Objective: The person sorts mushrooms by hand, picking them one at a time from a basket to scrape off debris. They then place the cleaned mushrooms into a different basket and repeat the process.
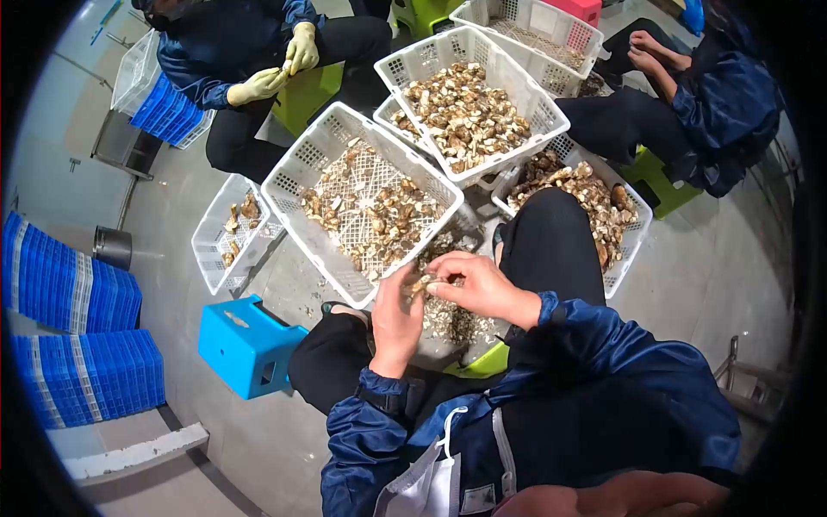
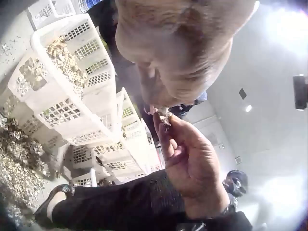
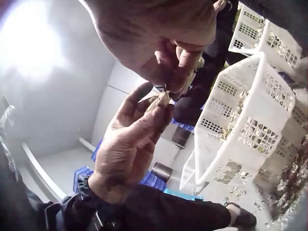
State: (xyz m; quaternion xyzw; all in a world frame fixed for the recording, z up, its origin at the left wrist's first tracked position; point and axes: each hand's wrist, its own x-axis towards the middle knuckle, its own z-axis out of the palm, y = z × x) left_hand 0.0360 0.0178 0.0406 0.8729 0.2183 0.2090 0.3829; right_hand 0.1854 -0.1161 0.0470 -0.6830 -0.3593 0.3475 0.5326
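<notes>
In the head view my left hand (image 1: 398,323) pinches a small brownish mushroom (image 1: 419,285) between thumb and fingers. My right hand (image 1: 482,289) meets it there, thumb and fingertips gripping the end of the same mushroom. Seen from the right wrist, the pale mushroom (image 3: 161,100) lies in the left fingers, and the right fingertips close on its darker tip. Just beyond the hands stands a white perforated crate (image 1: 362,164), with mushrooms scattered over its grid floor. Below the hands, a heap of mushroom trimmings (image 1: 452,319) covers the floor between the knees.
A fuller mushroom crate (image 1: 534,129) rests on others behind; another crate (image 1: 633,241) stands right of the knee. A small white crate (image 1: 211,246) and a blue stool (image 1: 250,345) are at left, near stacked blue crates (image 1: 95,379). Two seated people face this spot.
</notes>
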